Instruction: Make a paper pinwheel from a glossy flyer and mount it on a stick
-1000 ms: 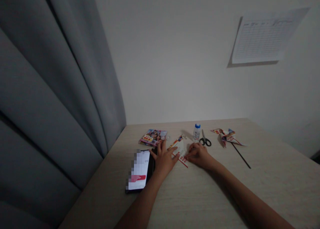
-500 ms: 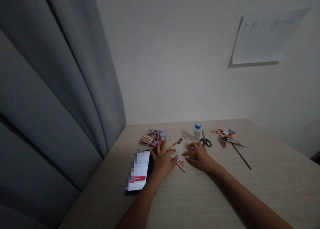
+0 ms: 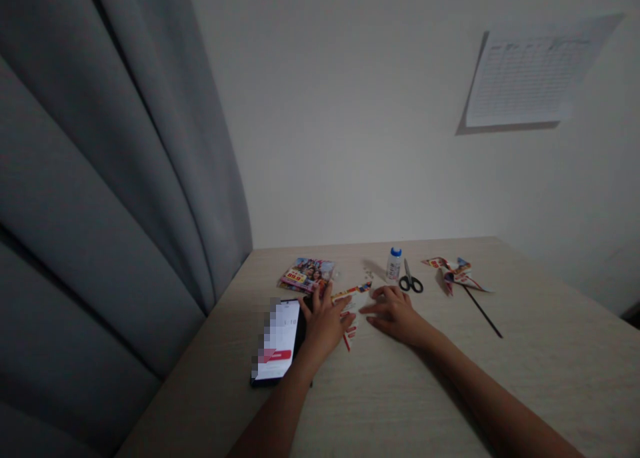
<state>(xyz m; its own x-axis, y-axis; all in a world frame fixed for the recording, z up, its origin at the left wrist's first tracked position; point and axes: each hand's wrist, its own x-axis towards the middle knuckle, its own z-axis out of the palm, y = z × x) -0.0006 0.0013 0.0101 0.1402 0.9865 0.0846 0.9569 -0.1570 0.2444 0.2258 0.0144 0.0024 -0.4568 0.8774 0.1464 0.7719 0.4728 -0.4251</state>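
A printed piece of paper (image 3: 357,303), white with red and coloured parts, lies on the table between my two hands. My left hand (image 3: 326,321) rests on its left side with fingers spread, covering part of it. On the other side, my right hand (image 3: 395,313) has its fingers apart and slightly bent, the tips at or close to the paper's right edge. Whether those tips touch it, I cannot tell. A phone (image 3: 277,345) with a lit screen lies left of my left wrist, partly behind my forearm.
Folded colourful flyers (image 3: 307,275) lie beyond my left hand. A blue-capped bottle (image 3: 394,266) stands at the back beside black-handled scissors (image 3: 411,283). To the right is a paper pinwheel (image 3: 453,275) on a black stick (image 3: 483,311). A grey curtain (image 3: 125,211) hangs along the left.
The paper has turned clockwise under my left hand: its far end swung right and its near tip moved left. My right fingers have shifted slightly left.
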